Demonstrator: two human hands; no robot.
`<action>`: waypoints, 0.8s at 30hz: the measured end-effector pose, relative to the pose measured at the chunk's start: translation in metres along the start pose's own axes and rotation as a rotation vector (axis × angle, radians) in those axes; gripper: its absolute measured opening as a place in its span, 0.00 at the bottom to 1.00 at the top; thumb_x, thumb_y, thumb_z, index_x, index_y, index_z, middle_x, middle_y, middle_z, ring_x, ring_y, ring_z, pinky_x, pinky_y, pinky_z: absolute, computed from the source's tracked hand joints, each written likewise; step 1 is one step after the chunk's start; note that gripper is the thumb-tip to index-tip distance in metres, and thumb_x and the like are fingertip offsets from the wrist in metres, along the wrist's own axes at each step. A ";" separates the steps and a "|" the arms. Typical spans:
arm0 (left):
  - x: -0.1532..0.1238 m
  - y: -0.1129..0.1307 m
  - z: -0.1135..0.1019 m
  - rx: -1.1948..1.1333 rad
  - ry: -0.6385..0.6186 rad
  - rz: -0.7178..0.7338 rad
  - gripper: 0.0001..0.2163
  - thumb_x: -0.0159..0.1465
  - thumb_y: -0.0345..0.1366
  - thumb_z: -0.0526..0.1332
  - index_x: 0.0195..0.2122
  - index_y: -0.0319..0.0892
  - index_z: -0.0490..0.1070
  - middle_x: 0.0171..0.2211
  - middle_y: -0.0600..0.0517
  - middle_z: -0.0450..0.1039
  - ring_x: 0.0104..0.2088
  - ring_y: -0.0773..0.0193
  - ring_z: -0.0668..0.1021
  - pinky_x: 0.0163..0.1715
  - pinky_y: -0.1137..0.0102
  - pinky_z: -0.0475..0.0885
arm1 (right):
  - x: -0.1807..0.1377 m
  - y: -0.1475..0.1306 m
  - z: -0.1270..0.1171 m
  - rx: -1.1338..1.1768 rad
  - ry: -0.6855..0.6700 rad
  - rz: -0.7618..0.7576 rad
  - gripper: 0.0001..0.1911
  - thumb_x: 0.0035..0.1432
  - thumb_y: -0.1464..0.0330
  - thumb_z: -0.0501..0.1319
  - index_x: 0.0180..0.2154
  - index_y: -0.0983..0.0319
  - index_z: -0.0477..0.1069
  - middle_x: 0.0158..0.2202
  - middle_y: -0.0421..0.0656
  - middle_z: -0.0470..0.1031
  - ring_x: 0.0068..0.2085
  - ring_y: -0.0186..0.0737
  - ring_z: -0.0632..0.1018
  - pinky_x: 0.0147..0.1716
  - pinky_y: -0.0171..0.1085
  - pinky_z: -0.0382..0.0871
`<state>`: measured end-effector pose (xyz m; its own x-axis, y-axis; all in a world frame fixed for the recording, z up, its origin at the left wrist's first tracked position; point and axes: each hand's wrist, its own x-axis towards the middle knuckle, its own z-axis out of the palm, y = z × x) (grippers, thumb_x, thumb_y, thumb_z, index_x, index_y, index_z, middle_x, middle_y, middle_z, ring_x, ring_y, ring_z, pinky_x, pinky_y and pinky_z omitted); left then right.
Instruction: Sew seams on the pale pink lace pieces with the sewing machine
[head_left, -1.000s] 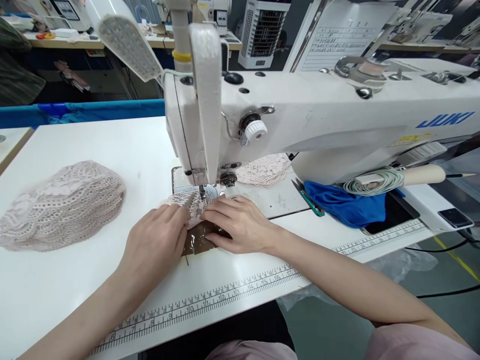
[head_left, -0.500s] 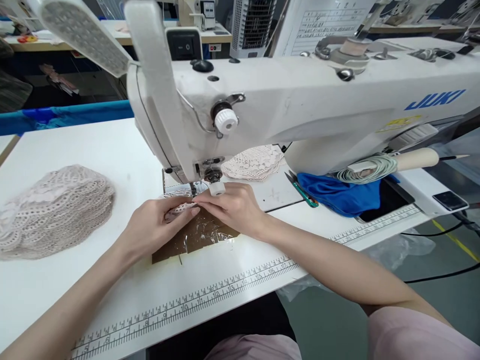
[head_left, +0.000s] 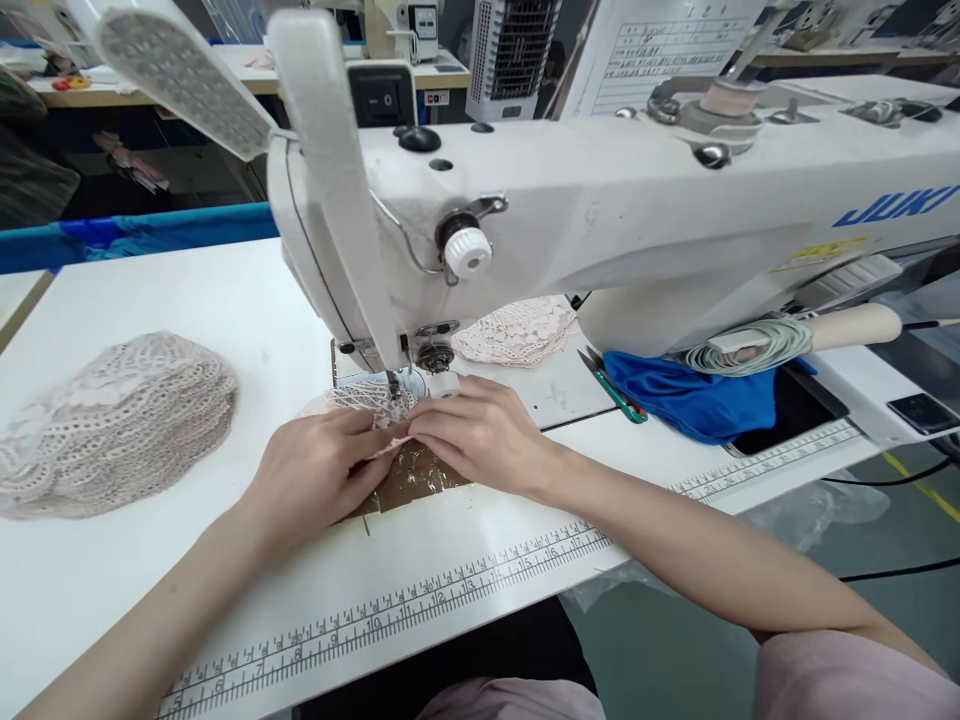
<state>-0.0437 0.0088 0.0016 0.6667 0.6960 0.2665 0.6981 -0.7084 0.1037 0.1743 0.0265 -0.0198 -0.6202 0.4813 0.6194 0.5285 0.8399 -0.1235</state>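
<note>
A pale pink lace piece (head_left: 360, 394) lies under the presser foot (head_left: 394, 383) of the white sewing machine (head_left: 540, 200). My left hand (head_left: 322, 460) pinches the near edge of this lace, its thumb underneath and fingers on top. Close beside it, just right of the needle area, my right hand (head_left: 484, 435) has its fingertips closed on the same edge. The fingertips of both hands almost meet. Below them, a brown taped patch (head_left: 420, 475) shows on the table. Part of the lace is hidden by my fingers.
A stack of lace pieces (head_left: 127, 425) sits at left; another lace piece (head_left: 517, 330) lies behind the needle. At right are green-handled snips (head_left: 611, 385), blue cloth (head_left: 690, 395), a phone (head_left: 795, 405) and a coil of cord (head_left: 750, 345). A printed ruler (head_left: 375, 625) runs along the front edge.
The lace now spreads farther out left of and behind the presser foot. My hands have drawn slightly nearer me, with the edge held between them. The whole view has shifted a little.
</note>
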 end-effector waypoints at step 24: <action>-0.009 0.014 0.006 0.276 0.134 0.079 0.11 0.68 0.32 0.55 0.47 0.42 0.74 0.49 0.48 0.77 0.53 0.51 0.76 0.51 0.53 0.64 | -0.002 -0.012 -0.004 -0.181 -0.137 -0.086 0.15 0.64 0.81 0.49 0.34 0.67 0.73 0.42 0.48 0.80 0.45 0.40 0.78 0.48 0.39 0.68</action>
<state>-0.0379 -0.0065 -0.0052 0.6939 0.6057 0.3895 0.7025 -0.6882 -0.1813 0.1711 0.0141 -0.0166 -0.7339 0.4497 0.5091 0.5579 0.8266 0.0740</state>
